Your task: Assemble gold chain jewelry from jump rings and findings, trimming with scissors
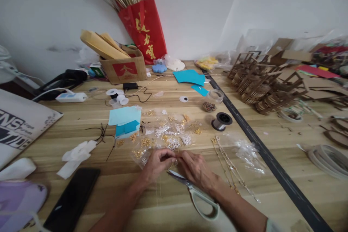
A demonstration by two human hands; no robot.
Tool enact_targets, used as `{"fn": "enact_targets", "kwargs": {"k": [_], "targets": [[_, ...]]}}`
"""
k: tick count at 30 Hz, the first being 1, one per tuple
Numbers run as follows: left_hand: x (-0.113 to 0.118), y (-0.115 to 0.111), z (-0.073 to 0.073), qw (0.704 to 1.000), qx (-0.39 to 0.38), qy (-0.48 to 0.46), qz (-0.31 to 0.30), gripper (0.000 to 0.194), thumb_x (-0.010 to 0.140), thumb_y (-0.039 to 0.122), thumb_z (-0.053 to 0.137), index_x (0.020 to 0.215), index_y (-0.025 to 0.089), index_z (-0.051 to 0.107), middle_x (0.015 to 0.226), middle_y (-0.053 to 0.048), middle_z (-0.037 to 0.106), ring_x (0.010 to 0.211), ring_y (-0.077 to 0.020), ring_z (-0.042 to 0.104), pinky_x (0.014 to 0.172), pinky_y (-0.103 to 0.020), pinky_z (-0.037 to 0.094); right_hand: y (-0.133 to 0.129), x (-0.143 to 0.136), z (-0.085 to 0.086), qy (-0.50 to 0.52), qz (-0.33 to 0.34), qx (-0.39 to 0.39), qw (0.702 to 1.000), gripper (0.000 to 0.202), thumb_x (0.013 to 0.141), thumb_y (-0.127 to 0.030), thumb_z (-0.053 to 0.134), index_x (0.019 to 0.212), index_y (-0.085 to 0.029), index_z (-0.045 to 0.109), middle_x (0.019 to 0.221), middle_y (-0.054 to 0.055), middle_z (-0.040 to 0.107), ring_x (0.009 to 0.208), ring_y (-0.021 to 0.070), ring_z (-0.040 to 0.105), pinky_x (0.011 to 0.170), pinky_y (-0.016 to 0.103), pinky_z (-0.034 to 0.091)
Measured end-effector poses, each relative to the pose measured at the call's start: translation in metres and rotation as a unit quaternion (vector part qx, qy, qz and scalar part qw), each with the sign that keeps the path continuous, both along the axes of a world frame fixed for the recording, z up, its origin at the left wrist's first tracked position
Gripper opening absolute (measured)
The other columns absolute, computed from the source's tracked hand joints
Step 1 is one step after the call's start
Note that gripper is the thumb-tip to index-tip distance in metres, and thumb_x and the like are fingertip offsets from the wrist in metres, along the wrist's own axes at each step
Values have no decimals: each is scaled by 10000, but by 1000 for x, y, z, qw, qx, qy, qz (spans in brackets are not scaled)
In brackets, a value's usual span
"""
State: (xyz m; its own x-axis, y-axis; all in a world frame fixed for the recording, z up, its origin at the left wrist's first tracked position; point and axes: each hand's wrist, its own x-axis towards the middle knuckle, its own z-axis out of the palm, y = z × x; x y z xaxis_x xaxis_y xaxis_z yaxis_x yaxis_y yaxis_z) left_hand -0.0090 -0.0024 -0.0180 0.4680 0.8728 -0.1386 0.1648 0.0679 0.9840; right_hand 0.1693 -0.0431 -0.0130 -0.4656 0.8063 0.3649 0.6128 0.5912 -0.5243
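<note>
The head view shows your two hands close together over the wooden table [152, 214], their fingertips nearly meeting. On your left hand [158, 165], the thumb and forefinger curve toward each other with their tips close together; I cannot tell whether they grip anything. Your right hand [196, 170] has its back turned up and its fingers bent toward the left; its fingertips are partly hidden, so I cannot tell whether they are closed on something.

Just beyond your fingers lie the small gold and silver pieces [172, 143], grouped in little heaps on and among clear plastic bags. The scissors [190, 185] lie between your forearms, right beside your right hand, with the blades pointing away to the left and the pale handle toward you. To the right of that hand, gold and silver chains [230, 165] stretch along the table, with crumpled clear packets [249, 155] beyond them.

Farther out you have a dark spool [222, 121] and, just behind it, a clear jar with dark beads [210, 106] in the bottom. Light blue paper [122, 116] lies past your left hand, left of the pieces. A black phone [73, 195] rests left of your left forearm, near a crumpled white tissue [77, 154].
</note>
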Motion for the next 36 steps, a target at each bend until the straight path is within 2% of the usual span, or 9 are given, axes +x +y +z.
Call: {"fn": "enact_targets", "kwargs": {"k": [4,9,13,19,22,25,29,36], "targets": [[1,-2,-1,999,34,28,8,97,728,202,609,715,115,651,682,-47,639,658,-163,575,616,-249,437,-1,0,-1,-9,-4,-10,1000,164,974,-175,318,892,-184,460,707,29,585,588,147,544,555,240,388],[2,-5,-4,984,154,85,16,87,743,139,582,678,131,638,685,-46,635,673,-167,582,647,-262,442,-1,-1,-3,-29,-9,-37,999,162,974,-176,315,883,-187,448,701,20,576,590,146,547,568,240,379],[2,-6,-6,973,202,106,13,114,760,101,562,678,134,634,682,-45,634,662,-161,580,643,-261,446,-1,-1,-4,-33,-8,-59,998,168,971,-180,311,889,-185,457,713,27,577,594,149,551,568,241,373],[2,-6,-6,954,286,92,-14,127,798,109,568,706,144,647,724,-56,637,706,-166,588,658,-267,466,0,0,-2,55,-21,-121,991,146,944,-176,355,857,-191,471,696,14,560,558,136,511,539,236,347],[3,-7,-6,944,322,68,-14,120,806,99,564,740,151,651,758,-62,658,740,-168,606,683,-272,481,1,-1,0,108,-31,-140,984,135,947,-186,369,882,-192,487,736,12,571,599,126,521,573,224,372],[3,-8,-7,938,342,57,5,124,798,77,562,746,151,646,753,-58,678,712,-157,622,671,-263,491,2,-3,-1,188,-35,-180,965,124,941,-228,404,875,-188,502,696,-9,541,611,120,504,583,214,379],[4,-8,-10,927,369,59,28,123,787,68,575,741,159,644,715,-43,690,658,-143,633,626,-243,496,3,-5,-4,272,-32,-262,926,169,934,-319,439,864,-175,497,548,-62,443,479,92,389,476,199,300],[5,-8,-7,886,461,26,31,128,806,51,579,746,155,623,691,-40,674,650,-128,623,622,-224,501,5,-8,1,347,-19,-335,876,295,886,-446,508,812,-161,502,495,-77,425,427,71,324,435,193,241]]}}
